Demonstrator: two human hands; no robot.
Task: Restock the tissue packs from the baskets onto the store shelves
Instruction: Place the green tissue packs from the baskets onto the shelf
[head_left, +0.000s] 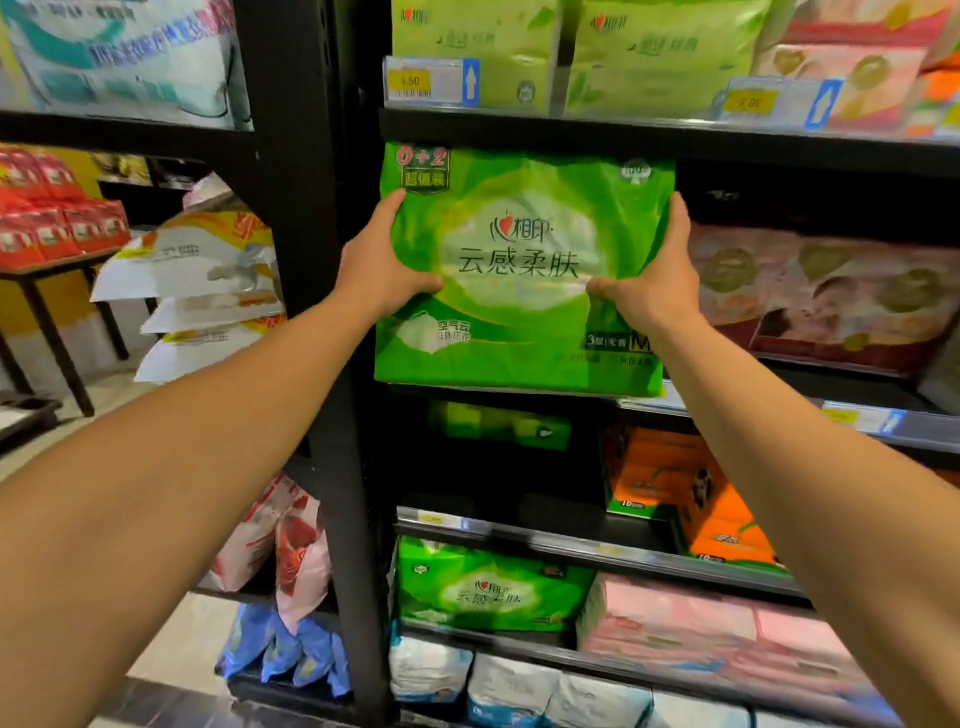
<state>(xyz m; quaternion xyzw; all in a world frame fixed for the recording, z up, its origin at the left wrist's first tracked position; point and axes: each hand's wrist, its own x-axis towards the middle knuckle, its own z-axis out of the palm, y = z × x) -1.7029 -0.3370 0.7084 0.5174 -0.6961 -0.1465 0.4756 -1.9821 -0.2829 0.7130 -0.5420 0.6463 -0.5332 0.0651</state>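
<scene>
We hold a green pack (524, 270) at the shelf (675, 143), left hand (379, 265) and right hand (657, 283) gripping its sides, fingers curled behind, probably. Next: push it in.

Between the two hands, the green tissue pack (524, 270) fills the mouth of the shelf bay from the shelf edge above (675, 140) down to the ledge below. Just left of the left hand (376, 265) the black upright post (306, 218) blocks the way. Beyond the right hand (660, 275) a dark gap stays open above the pink packs (831, 296).
</scene>
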